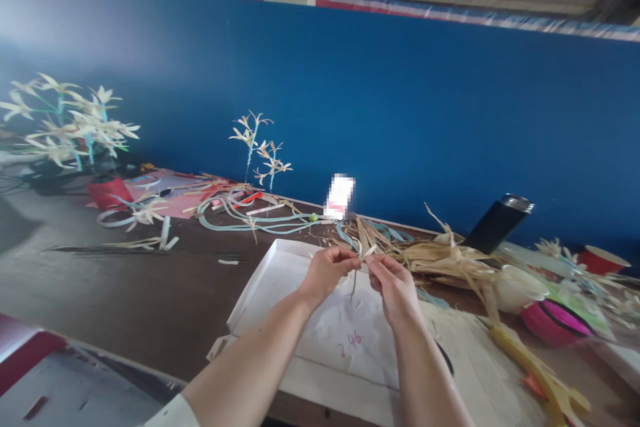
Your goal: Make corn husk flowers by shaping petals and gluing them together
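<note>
My left hand [327, 270] and my right hand [393, 283] meet above a white board [280, 280], fingers pinched together on a small piece of dried straw [364, 252]. A thin stem hangs down from between the fingertips. Just beyond the hands lies a heap of dried husk strips [440, 257]. Both forearms reach in from the bottom edge.
Straw flowers on blue stems [257, 147] stand at the back; a larger bunch [70, 123] stands far left over a red pot [107, 192]. Pale green cord [240, 217], a black flask [495, 223], a pink ribbon spool [553, 320], a red cup [600, 260] and a blue wall surround the brown table.
</note>
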The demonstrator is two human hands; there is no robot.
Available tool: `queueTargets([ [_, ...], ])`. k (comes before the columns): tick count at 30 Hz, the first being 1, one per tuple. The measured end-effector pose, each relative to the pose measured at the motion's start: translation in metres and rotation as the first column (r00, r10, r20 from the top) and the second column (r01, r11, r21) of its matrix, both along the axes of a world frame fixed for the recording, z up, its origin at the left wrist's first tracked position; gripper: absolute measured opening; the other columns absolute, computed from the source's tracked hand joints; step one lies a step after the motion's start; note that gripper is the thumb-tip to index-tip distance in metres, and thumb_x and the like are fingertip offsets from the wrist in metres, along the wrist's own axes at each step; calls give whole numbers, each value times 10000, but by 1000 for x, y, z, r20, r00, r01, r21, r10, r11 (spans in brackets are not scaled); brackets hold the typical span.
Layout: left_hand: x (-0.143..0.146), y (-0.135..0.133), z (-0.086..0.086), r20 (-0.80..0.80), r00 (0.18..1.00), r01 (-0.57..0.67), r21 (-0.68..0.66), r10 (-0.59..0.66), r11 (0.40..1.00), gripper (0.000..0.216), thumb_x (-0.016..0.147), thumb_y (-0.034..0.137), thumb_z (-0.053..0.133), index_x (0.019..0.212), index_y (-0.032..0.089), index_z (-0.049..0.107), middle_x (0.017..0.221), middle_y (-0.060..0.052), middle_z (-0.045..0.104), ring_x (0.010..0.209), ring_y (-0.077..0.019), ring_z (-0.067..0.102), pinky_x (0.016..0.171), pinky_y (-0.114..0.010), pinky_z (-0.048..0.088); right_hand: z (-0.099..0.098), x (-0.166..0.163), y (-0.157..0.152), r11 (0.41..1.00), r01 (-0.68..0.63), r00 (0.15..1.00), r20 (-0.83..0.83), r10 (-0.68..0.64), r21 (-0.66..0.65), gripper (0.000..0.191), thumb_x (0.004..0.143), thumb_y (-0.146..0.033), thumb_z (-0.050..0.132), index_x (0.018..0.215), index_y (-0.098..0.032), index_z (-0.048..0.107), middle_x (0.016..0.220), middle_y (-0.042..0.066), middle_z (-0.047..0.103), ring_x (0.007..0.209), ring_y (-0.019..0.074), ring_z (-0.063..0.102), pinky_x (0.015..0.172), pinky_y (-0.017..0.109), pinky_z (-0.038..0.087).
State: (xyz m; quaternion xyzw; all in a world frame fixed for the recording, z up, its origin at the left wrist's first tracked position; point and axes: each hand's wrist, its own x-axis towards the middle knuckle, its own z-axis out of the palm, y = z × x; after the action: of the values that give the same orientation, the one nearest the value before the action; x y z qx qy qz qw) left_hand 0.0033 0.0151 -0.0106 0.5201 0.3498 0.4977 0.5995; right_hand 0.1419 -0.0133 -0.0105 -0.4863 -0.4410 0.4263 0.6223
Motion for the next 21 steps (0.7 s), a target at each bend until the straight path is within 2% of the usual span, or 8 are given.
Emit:
queueTargets([
  [6, 1, 1, -2, 48, 999, 24, 1, -24, 1000, 371, 609, 314, 745, 893, 148, 575, 662, -7, 624, 624, -103, 544, 583, -211, 385, 3, -2, -1, 1000, 3, 1000, 12, -3, -12, 277, 654, -422, 712, 627, -166, 610, 482, -44, 394, 441, 78, 283, 429, 244, 183],
  [21, 2, 1, -3, 45, 998, 39, -13, -38, 999, 319, 587, 316, 755, 796, 138, 593, 675, -2, 600, 635, -104, 550, 571, -212, 393, 1, -1, -1, 1000, -20, 998, -58, 19, -18, 240, 674, -385, 716, 643, -166, 622, 504, -44, 401, 450, 67, 274, 433, 233, 173],
])
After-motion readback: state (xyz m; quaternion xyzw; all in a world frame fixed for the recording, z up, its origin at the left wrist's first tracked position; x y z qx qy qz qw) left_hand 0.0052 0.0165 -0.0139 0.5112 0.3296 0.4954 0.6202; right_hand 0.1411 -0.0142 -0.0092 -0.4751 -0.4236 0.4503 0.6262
